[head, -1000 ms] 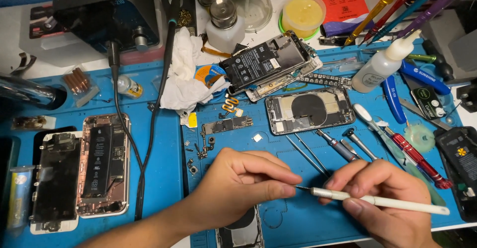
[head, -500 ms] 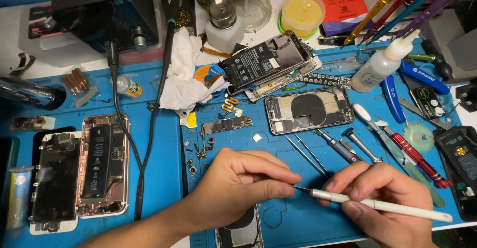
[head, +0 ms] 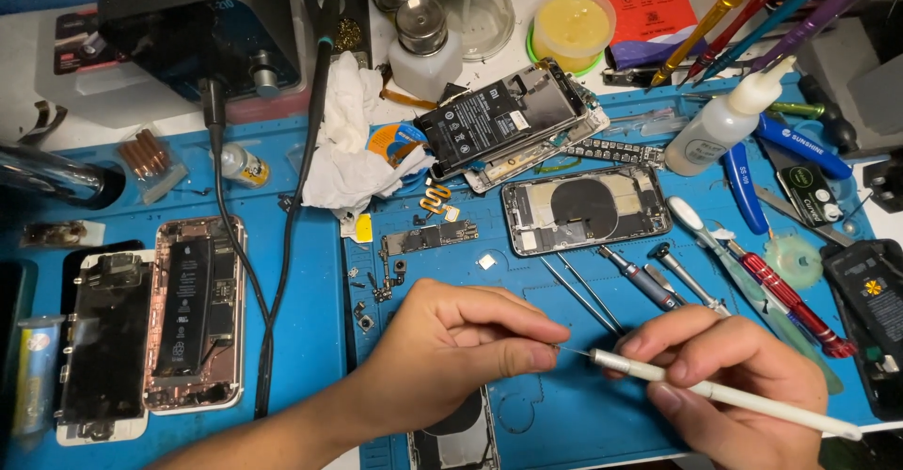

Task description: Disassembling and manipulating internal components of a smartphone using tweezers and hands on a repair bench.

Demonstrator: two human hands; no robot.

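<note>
White tool (head: pixel 724 393) pinched in right hand (head: pixel 729 385) grip, left hand (head: pixel 451 357) curled, fingertips clenched

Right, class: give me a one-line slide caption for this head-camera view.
Left hand pinches something tiny against the fine tip of a white tool held by the right hand, above a blue repair mat strewn with opened phones.

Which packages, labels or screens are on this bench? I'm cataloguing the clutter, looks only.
Red printed card: top centre-right, flat rectangle, leaning behind the tub.
Black battery label: on the opened phone at centre, rectangular, white print.
Round yellow paste tub: top centre, green base.
White squeeze bottle: right, pale printed label.
Dark detached screen: far left, white frame.
</note>
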